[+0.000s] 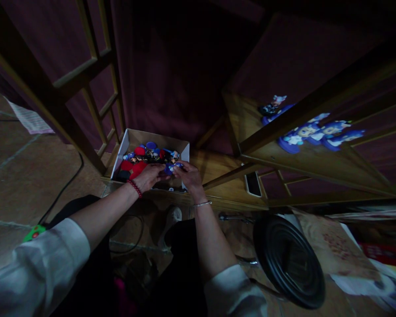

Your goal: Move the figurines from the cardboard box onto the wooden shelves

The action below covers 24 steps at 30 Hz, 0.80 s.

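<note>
A white box (125, 141) on the wooden shelf holds several small figurines, with red, blue and black parts. Over its front right part, my left hand (150, 176) and my right hand (188, 175) meet at a small blue-purple figurine (169, 168). The fingers of my right hand pinch it from the right, and those of my left hand close on its left side. More figurines with blue bases (297, 136) stand grouped on a raised wooden shelf at the right.
A phone (252, 184) lies on the lower shelf (218, 169) right of the box. Wooden lattice frames (82, 72) flank the opening. Near my right arm is a round black stool (288, 262). A dark cable (66, 189) runs across the tiled floor at left.
</note>
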### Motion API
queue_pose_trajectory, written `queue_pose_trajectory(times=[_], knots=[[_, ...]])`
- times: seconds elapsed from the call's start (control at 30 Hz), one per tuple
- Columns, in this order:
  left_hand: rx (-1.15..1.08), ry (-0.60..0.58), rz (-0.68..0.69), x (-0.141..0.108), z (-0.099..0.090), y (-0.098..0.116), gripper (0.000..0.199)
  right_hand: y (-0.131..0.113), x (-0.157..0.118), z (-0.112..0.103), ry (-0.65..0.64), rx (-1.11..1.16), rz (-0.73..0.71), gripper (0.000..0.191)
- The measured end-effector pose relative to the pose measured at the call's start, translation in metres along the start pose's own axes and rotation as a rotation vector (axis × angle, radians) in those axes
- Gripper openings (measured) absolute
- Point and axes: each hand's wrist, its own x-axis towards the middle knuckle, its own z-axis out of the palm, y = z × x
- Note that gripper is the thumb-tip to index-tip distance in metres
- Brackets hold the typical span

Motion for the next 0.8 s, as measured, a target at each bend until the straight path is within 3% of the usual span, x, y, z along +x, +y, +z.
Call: queue_pose_trajectory(times=[0.53,0.8], knots=[[0.033,0.044,-0.021,0.0052,0.0025,-0.0098,0.014,0.0015,-0.0019,-0.0027,-0.029,-0.082,0.02,0.03],[0.123,0.06,0.003,0.0031,0.0025,-0.0096,0.019,0.0054,-0.002,-0.0016,-0.042,-0.385,-0.154,0.023]])
